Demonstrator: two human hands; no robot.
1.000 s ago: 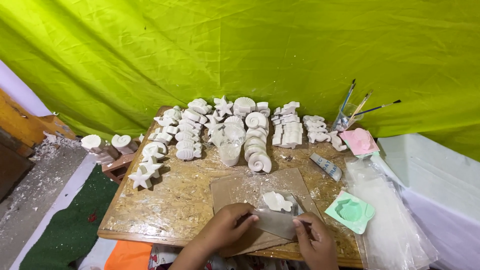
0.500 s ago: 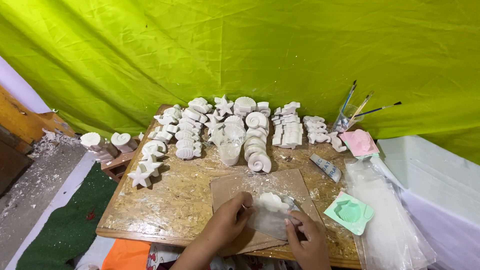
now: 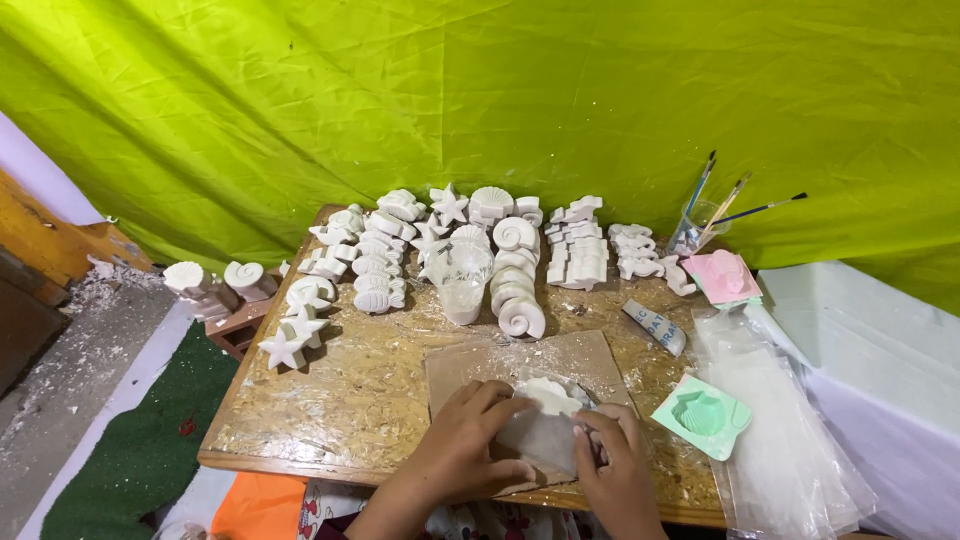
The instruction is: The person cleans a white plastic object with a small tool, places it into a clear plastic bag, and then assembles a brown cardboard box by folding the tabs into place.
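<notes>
Figure: near edge of the table [image 3: 330,400], seen from my head camera. The landmark is the brown cardboard sheet [image 3: 500,365] lying flat at the front of the table.

On the near half of that sheet sits a white plaster shell cast [image 3: 548,395], partly wrapped in a clear plastic bag [image 3: 540,440]. My left hand [image 3: 470,440] lies on the sheet just left of the cast, its fingers [image 3: 505,392] curled and pressing on the bag at the cast's left edge. My right hand [image 3: 615,460] lies at the sheet's near right corner, fingers [image 3: 590,430] bent and pinching the bag's right side. The cast thus lies between the two hands, slightly beyond both sets of fingers, touching each through the plastic. I cannot tell its long axis; it looks roughly round. Both hands look about equally near.

Beyond the sheet stand rows of white plaster figures [image 3: 470,250]; to the sheet's right lies a green mould [image 3: 702,415].
</notes>
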